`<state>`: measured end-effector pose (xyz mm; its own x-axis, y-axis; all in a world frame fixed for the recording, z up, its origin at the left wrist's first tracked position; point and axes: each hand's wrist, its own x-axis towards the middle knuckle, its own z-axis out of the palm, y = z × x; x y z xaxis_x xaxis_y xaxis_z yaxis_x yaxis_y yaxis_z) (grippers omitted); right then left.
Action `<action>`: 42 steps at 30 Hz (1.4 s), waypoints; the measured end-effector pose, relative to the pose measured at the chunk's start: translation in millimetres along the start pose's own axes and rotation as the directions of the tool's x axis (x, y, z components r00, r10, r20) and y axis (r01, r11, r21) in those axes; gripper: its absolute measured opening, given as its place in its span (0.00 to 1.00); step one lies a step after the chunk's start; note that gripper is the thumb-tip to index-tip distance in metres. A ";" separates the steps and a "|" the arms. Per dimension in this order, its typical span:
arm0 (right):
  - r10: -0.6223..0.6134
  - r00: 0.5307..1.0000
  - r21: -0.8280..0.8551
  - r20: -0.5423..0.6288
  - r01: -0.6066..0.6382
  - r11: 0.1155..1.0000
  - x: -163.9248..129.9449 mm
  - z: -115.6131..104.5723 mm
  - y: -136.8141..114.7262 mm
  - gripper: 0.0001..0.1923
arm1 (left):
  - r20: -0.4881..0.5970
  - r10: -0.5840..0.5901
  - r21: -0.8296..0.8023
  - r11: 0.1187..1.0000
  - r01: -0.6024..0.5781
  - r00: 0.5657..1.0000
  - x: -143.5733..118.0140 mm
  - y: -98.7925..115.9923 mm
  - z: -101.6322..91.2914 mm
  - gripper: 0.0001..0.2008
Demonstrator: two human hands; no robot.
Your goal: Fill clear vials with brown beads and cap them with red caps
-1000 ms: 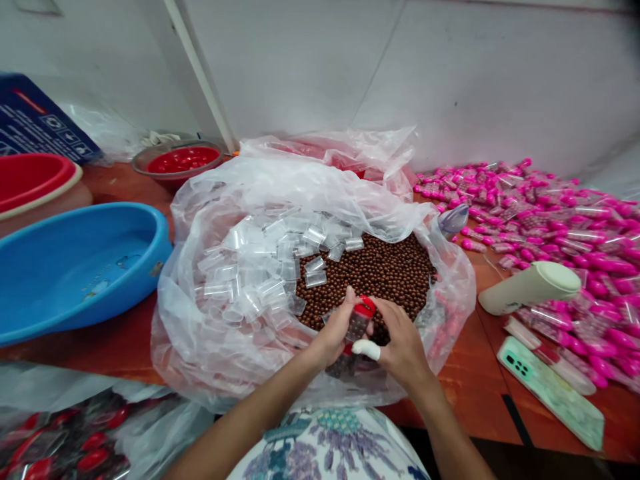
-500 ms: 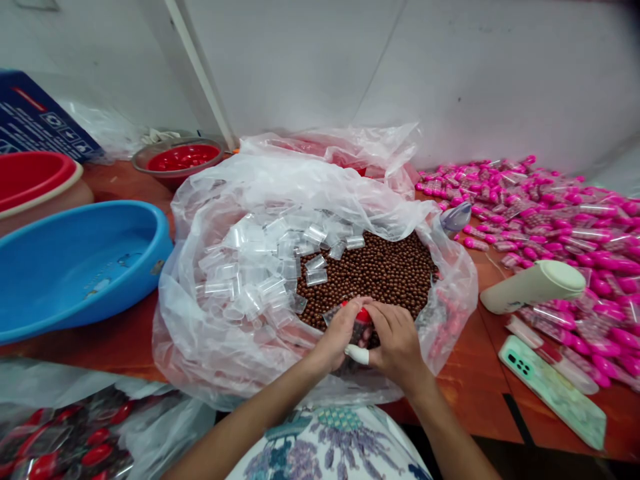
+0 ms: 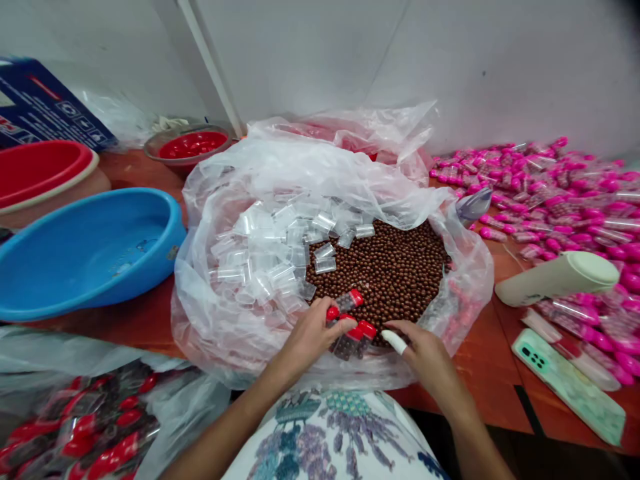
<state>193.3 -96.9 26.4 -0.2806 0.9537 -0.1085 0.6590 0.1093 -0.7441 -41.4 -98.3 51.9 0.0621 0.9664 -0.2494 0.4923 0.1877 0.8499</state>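
A clear plastic bag (image 3: 210, 353) holds brown beads (image 3: 400, 267) on its right side and a heap of clear plastic tubes (image 3: 270, 273) on its left. My left hand (image 3: 310, 333) is at the bag's near edge, its fingers and thumb closed around red-capped tubes (image 3: 354, 333) filled with dark beads. One more red-capped tube (image 3: 346, 303) lies across the fingertips. Just right of these, my right hand (image 3: 417, 347) is over the beads with thumb and fingers apart, holding nothing. A white cover wraps its thumb.
Left of the bag stand a blue basin (image 3: 90, 247), a red basin (image 3: 45, 170) and a bowl of red caps (image 3: 193, 143). Another bag of red-capped tubes (image 3: 85, 427) sits lower left. At right are pink-capped tubes (image 3: 560, 207), a cream bottle (image 3: 555, 280) and a phone (image 3: 570, 387).
My hands were together around a red-capped tube; now they are apart. The right has let go and moved right, while the left has shifted left with the tubes.
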 end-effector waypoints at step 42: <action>0.136 0.988 0.723 0.075 -0.148 0.675 30.1 56.4 -16.9 0.31 | 0.065 0.176 -0.120 0.979 -0.167 0.982 22.0 -21.1 3.8 0.26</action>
<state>134.3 -85.9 -1.4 -0.2405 0.9358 -0.2577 -0.0186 -0.2699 -0.9627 -47.2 -81.6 26.7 0.2035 0.9710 -0.1258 0.3675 0.0433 0.9290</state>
